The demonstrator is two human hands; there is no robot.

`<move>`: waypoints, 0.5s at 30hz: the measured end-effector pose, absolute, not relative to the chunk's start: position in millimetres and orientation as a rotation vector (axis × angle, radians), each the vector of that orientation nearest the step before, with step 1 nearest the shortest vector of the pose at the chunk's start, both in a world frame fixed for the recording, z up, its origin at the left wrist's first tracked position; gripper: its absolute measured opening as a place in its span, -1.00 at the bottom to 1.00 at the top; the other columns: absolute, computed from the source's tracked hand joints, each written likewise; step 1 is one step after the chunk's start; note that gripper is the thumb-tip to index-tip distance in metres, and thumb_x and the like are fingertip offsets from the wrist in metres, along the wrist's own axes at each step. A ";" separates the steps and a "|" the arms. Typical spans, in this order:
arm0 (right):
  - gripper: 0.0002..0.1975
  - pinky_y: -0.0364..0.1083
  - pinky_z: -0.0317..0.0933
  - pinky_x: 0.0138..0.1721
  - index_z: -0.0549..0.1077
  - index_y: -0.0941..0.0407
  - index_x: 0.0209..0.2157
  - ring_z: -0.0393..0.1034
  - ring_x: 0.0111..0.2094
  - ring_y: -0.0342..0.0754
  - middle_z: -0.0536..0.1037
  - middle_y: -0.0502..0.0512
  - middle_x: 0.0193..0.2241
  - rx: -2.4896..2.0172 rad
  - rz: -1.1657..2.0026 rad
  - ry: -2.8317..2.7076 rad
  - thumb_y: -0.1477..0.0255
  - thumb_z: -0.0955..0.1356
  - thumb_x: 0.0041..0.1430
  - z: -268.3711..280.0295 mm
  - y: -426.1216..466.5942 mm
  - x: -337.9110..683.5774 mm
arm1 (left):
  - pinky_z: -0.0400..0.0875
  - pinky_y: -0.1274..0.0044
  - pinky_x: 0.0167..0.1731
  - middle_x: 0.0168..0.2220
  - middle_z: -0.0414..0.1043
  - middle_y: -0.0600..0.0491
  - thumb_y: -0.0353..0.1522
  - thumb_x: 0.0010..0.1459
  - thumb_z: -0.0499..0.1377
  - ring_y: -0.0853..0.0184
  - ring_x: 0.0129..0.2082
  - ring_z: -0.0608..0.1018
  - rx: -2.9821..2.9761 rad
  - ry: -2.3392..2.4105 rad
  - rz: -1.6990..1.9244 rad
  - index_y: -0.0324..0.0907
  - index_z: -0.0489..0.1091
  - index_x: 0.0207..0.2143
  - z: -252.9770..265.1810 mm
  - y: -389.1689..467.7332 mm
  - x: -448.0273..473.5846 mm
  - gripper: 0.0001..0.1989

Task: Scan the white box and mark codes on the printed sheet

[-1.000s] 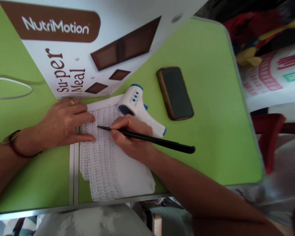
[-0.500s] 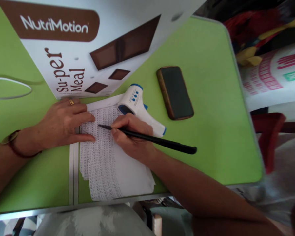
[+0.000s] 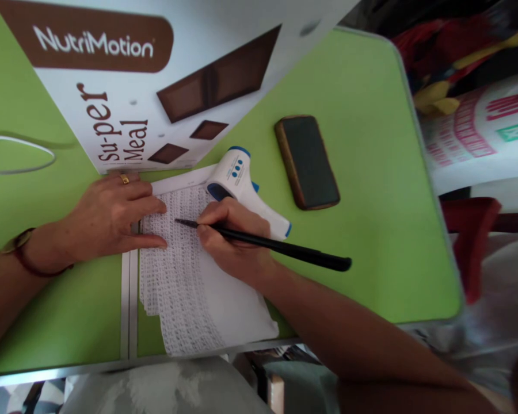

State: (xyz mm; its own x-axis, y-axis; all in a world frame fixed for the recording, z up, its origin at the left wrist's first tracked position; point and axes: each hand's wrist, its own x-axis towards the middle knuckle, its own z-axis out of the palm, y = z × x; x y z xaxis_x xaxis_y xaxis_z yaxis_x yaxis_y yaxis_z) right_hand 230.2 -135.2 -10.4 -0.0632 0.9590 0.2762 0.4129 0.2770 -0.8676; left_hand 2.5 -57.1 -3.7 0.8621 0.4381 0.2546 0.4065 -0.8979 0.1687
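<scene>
A long black pen [image 3: 287, 248] is pinched in my right hand [image 3: 235, 233], its tip on the handwritten paper sheets [image 3: 183, 276]. Rows of small writing cover the left part of the top sheet; its right part is blank. My left hand [image 3: 112, 215] lies open at the sheets' left edge, thumb and fingers spread on the paper. It wears a ring, and a watch with a dark red strap is on the wrist. Just beyond my right hand, a white and blue infrared thermometer [image 3: 228, 175] rests on its side over the paper's top end.
A tall white NutriMotion box [image 3: 125, 106] stands behind the sheets. To the right lies a phone [image 3: 308, 164] in a brown case. A white cable [image 3: 47, 152] curves at the left. The green table [image 3: 371, 172] has a metal edge; a red chair [image 3: 475, 247] stands beyond it.
The near end of the top sheet has shifted right and slightly toward me. My right hand and the pen have moved slightly right. The left hand has stayed in place.
</scene>
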 end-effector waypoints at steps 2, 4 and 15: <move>-0.85 -0.17 0.16 -0.58 0.36 0.05 -0.52 0.25 -0.60 -0.21 0.40 -0.14 -0.63 -1.273 0.748 -1.609 0.59 0.33 0.00 -10.1 -134.8 229.7 | 0.31 0.45 -0.22 -0.31 0.51 0.02 0.14 0.36 -0.04 0.25 -0.31 0.47 2.929 0.663 0.450 -0.14 0.51 -0.19 -3.7 -57.1 2.8 -0.41; -0.85 -0.18 0.16 -0.60 0.36 0.05 -0.53 0.25 -0.61 -0.22 0.39 -0.15 -0.64 -1.275 0.727 -1.595 0.59 0.33 0.00 -9.7 -134.4 228.9 | 0.32 0.45 -0.25 -0.33 0.50 0.02 0.13 0.35 -0.02 0.26 -0.33 0.47 2.931 0.638 0.507 -0.15 0.51 -0.20 -3.7 -57.1 3.0 -0.41; -0.88 -0.19 0.13 -0.62 0.34 0.05 -0.53 0.22 -0.63 -0.22 0.36 -0.14 -0.66 -1.305 0.740 -1.579 0.54 0.32 0.00 -10.1 -133.7 228.3 | 0.31 0.45 -0.19 -0.30 0.50 0.02 0.16 0.36 -0.07 0.24 -0.28 0.48 2.927 0.678 0.397 -0.11 0.51 -0.17 -2.4 -57.1 1.6 -0.39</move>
State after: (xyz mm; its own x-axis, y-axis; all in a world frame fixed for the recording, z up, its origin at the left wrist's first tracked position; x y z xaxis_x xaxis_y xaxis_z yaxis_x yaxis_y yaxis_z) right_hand 228.3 -133.7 -10.1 -0.0067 0.9612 0.2757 0.4034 0.2549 -0.8788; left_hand 1.6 -57.1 -2.4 0.8659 0.4454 0.2275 0.4164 -0.8940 0.1654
